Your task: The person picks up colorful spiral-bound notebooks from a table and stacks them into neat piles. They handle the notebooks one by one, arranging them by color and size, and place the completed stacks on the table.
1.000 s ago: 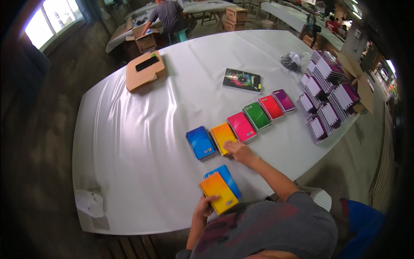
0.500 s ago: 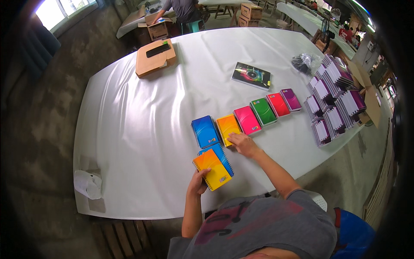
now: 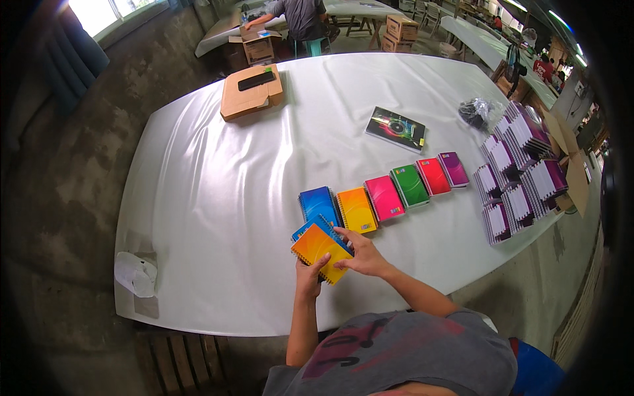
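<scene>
My left hand (image 3: 309, 276) grips a yellow-orange spiral notebook (image 3: 316, 247) with its thumb on the cover. A blue spiral notebook (image 3: 305, 229) lies crosswise beneath it, partly hidden. My right hand (image 3: 362, 256) is on the right side of the held notebooks, its thumb and fingers bent about their edge. Just beyond, a slanting row of small notebooks lies on the table: blue (image 3: 319, 201), yellow (image 3: 357, 210), pink (image 3: 384, 197), green (image 3: 409, 185), red (image 3: 433, 175) and purple (image 3: 454, 169). The held notebooks overlap the near part of the blue one.
Purple spiral notebooks (image 3: 518, 175) are heaped at the right beside an open carton (image 3: 576, 175). A larger black notebook (image 3: 396, 128), a clear plastic bag (image 3: 477, 113), flat cardboard (image 3: 246, 102) bearing a phone (image 3: 255, 80), and a white roll (image 3: 135, 274) lie on the white-covered table (image 3: 205, 218). A person (image 3: 300, 18) sits beyond.
My right hand has left the yellow notebook in the row and come back to the held notebooks. The held pair has turned and moved slightly away from me, and the view has shifted a little.
</scene>
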The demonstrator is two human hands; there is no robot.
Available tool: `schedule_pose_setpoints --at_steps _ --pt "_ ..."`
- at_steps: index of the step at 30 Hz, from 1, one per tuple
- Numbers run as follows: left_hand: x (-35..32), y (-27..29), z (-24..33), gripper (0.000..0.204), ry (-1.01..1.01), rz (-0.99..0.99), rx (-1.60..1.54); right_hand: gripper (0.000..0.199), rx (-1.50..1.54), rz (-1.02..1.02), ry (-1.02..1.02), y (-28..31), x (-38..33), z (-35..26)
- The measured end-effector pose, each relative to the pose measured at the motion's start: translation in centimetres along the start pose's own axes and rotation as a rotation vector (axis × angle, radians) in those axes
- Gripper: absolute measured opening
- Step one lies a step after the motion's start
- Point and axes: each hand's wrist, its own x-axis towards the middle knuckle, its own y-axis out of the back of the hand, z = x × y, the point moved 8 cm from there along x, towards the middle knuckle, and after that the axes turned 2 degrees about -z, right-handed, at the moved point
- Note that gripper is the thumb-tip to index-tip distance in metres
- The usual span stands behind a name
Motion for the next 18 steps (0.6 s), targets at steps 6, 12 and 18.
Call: schedule_pose_setpoints --at_steps 6,12,18 --pt "0.0 -0.9 0.7 0.055 0.000 -0.063 -0.073 0.051 0.089 0.076 -0.162 0.0 -0.1 3.5" --pt "0.5 0.2 -1.4 0.057 0.127 -0.007 -0.227 0.048 -0.211 -0.088 -0.050 -0.5 -0.2 2.4" --pt "0.7 -0.1 -3.0 0.065 0.332 -0.239 -0.336 0.054 -0.782 0.121 0.074 10.9 1.6 5.5"
